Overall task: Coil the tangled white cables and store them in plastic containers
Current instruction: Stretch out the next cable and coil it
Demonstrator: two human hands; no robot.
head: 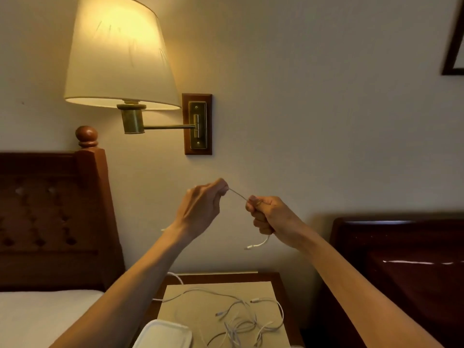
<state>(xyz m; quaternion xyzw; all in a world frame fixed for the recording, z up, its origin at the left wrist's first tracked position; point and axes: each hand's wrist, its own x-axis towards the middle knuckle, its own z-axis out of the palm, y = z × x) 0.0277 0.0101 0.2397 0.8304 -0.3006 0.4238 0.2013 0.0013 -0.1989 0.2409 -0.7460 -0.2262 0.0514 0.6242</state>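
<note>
Both hands are raised in front of the wall, holding one white cable (238,194) stretched taut between them. My left hand (203,204) pinches it at the fingertips. My right hand (266,214) grips it in a fist, and the cable's plug end (257,244) dangles below that fist. Below, a tangle of white cables (238,322) lies on a tan mat on the nightstand. The lid of a white plastic container (164,334) sits at the mat's near left corner.
A wooden nightstand (278,277) stands between a bed with a dark wooden headboard (50,217) on the left and dark glossy furniture (401,259) on the right. A lit wall lamp (118,54) hangs above left.
</note>
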